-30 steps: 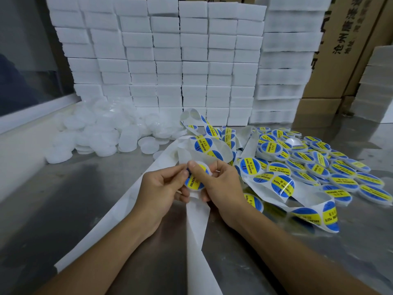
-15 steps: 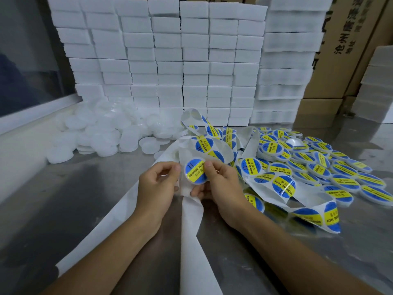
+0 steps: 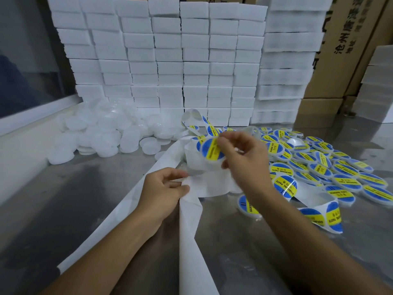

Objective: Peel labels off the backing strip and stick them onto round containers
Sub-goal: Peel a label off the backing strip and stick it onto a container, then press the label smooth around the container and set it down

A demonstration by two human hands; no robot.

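the desk (image 3: 63, 209) is a dull, scuffed metal sheet that runs from the near edge back to a wall of stacked white foam blocks (image 3: 170, 60). to the right of the blocks stand brown cardboard boxes (image 3: 350, 39) with printed characters, and at the far left a dark window (image 3: 25, 60) sits above a pale ledge. a heap of plain white round containers (image 3: 95, 135) lies at the back left, against the foot of the blocks. on the right, a spread of labelled containers (image 3: 340, 173) with blue and yellow tops covers the desk out to the right edge of the view.

the white backing strip (image 3: 191, 241) runs up from the near edge between the forearms, with a second length slanting off to the lower left. the left hand (image 3: 163, 192) pinches the strip between thumb and curled fingers, low over the desk. the right hand (image 3: 244, 156) is raised just above and beyond it, its thumb and fingertips gripping a round blue and yellow label (image 3: 210, 150) by its right edge; whether the label is wholly off the strip cannot be told. more strip with labels (image 3: 314, 213) on it loops under the right forearm. bare metal lies open in front of the left forearm.
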